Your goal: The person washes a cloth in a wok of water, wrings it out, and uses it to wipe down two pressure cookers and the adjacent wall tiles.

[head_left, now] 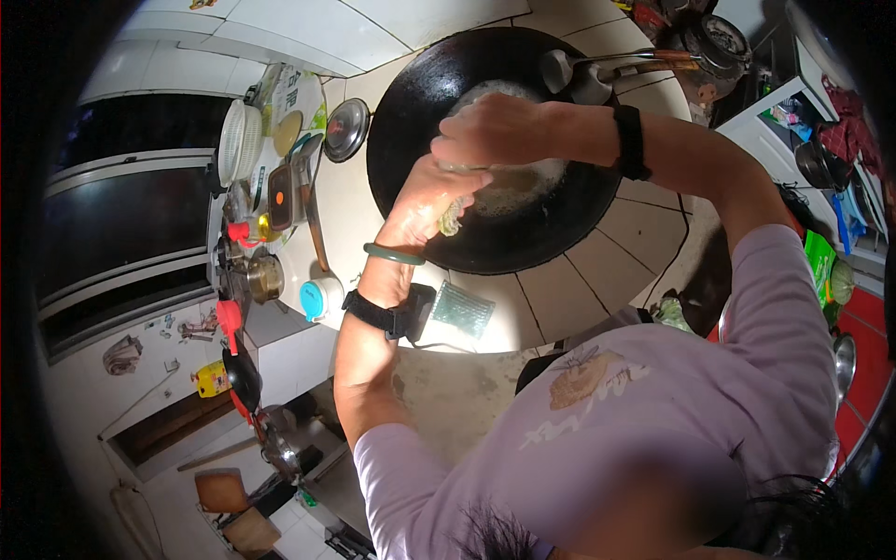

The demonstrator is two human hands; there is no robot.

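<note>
My left hand (430,196), with a green bangle at its wrist, is closed around a crumpled pale-green cloth or scrubber (450,221); the exact kind cannot be told. One end sticks out below the fingers. My right hand (483,133) is closed in a fist against the left one, with a bit of the pale material showing under it. Both hands are over the large black wok (560,238), which holds shallow, foamy, cloudy liquid (518,182). Two metal spatulas (591,85) with wooden handles lie across the wok's far right rim.
Left of the wok on the tiled counter (553,287) are a metal lid (347,130), a long-handled ladle (316,231), a blue-lidded jar (320,299) and white baskets (240,143). A green mesh pad (463,309) lies near the front edge. A dark pot (724,38) stands at the far right.
</note>
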